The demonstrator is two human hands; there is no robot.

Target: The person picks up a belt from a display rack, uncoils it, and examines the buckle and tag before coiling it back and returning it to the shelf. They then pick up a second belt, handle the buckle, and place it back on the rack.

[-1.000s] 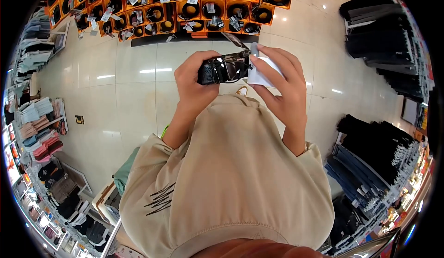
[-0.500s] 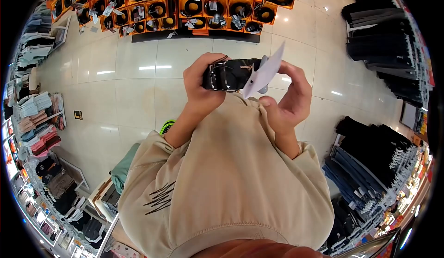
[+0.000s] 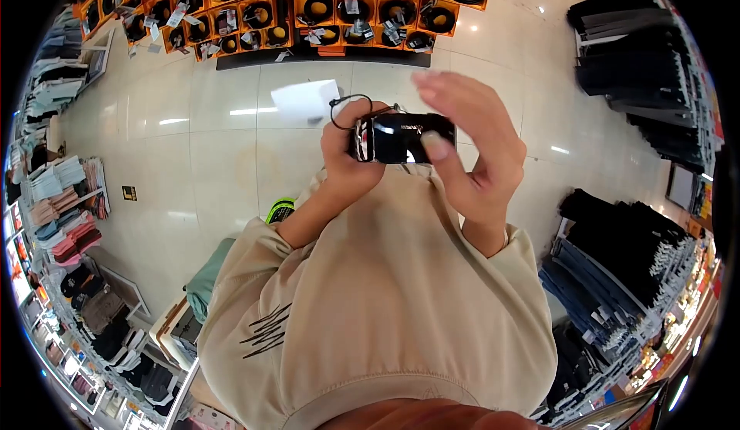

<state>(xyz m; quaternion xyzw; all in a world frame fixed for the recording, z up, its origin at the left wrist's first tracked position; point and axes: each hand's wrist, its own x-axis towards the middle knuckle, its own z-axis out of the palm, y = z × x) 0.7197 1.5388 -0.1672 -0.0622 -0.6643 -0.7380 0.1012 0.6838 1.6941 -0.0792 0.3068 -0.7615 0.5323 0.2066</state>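
Note:
A rolled black belt (image 3: 401, 141) with a shiny metal buckle is held up in front of my chest. My left hand (image 3: 352, 141) is closed around its buckle end. A thin black cord loops over that hand, and a white paper tag (image 3: 306, 101) hangs out to the left, slightly blurred. At the belt's other end is my right hand (image 3: 482, 148), its thumb touching the black face. The fingers of this hand are raised apart from the belt and smeared a little by motion.
An orange compartment display (image 3: 331, 13) with several rolled, tagged belts stands ahead. Dark trousers hang on a rack (image 3: 632, 60) at the right, jeans (image 3: 593, 291) nearer. Folded clothes (image 3: 62, 198) line the left side. Pale tiled floor (image 3: 216, 160) lies between.
The white tag has swung from the belt's right side over to the left of my left hand. The belt has turned, and my right hand has let go of the tag and lifted its fingers.

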